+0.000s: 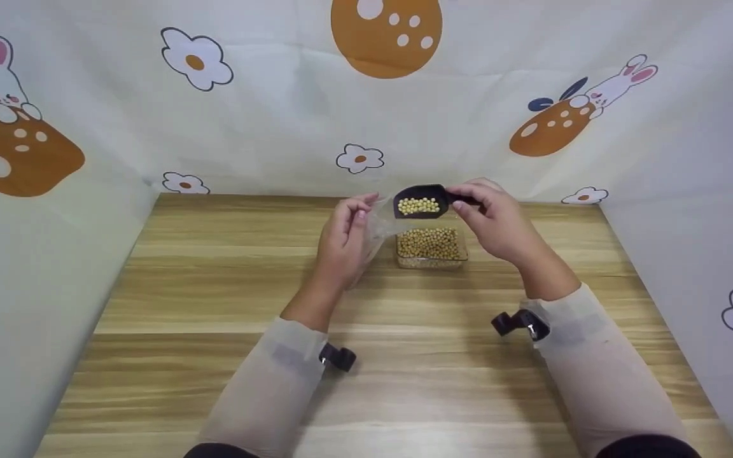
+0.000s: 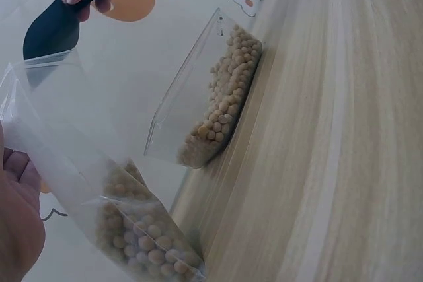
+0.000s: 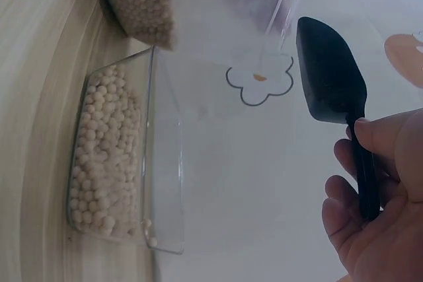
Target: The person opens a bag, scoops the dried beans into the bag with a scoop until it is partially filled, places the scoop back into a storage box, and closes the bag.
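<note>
In my right hand (image 1: 497, 219) I grip the handle of a black scoop (image 3: 330, 74), which carries a small heap of round pale-yellow beans (image 1: 418, 205). My left hand (image 1: 344, 235) holds a clear plastic bag (image 2: 63, 150) near its mouth, and more beans (image 2: 149, 239) fill its lower end. The scoop's front edge overlaps the bag's mouth in the left wrist view. Below the scoop, a clear rectangular container (image 1: 433, 262) stands on the table, partly filled with the same beans (image 3: 106, 156).
The wood-grain table (image 1: 214, 280) spreads around the container. Behind it hangs a pale curtain (image 1: 277, 114) printed with flowers, rabbits and orange shapes, which also runs along both sides. A small black device (image 1: 338, 357) is strapped at the left wrist, another (image 1: 522, 323) at the right.
</note>
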Motion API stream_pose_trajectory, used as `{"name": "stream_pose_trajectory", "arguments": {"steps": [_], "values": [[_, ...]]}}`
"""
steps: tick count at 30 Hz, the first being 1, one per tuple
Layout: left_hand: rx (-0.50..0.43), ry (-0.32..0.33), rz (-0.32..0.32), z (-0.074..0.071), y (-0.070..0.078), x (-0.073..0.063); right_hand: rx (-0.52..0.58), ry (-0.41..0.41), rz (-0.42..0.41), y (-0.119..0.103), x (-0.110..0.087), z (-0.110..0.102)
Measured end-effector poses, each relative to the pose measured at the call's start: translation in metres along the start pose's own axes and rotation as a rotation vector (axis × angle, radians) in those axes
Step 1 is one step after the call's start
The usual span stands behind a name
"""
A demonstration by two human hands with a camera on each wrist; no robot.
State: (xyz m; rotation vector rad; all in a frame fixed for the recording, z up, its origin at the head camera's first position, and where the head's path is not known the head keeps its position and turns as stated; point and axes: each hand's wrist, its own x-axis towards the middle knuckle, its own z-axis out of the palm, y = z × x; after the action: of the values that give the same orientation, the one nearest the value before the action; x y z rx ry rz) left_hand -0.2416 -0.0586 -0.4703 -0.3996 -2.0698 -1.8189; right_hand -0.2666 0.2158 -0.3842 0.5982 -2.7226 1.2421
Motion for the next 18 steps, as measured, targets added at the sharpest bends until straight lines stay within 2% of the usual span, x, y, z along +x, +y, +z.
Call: {"name": "stream_pose_trajectory", "arguments": {"steps": [8,18], "values": [[0.002,0.005,0.024,0.000,0.000,0.000,-0.116,-0.068,-0.028,-0.018,0.009,0.006],[-0.005,0.013,0.018,0.000,0.000,0.000,-0.219,-0.058,-0.109,-0.033,0.015,0.006]]}}
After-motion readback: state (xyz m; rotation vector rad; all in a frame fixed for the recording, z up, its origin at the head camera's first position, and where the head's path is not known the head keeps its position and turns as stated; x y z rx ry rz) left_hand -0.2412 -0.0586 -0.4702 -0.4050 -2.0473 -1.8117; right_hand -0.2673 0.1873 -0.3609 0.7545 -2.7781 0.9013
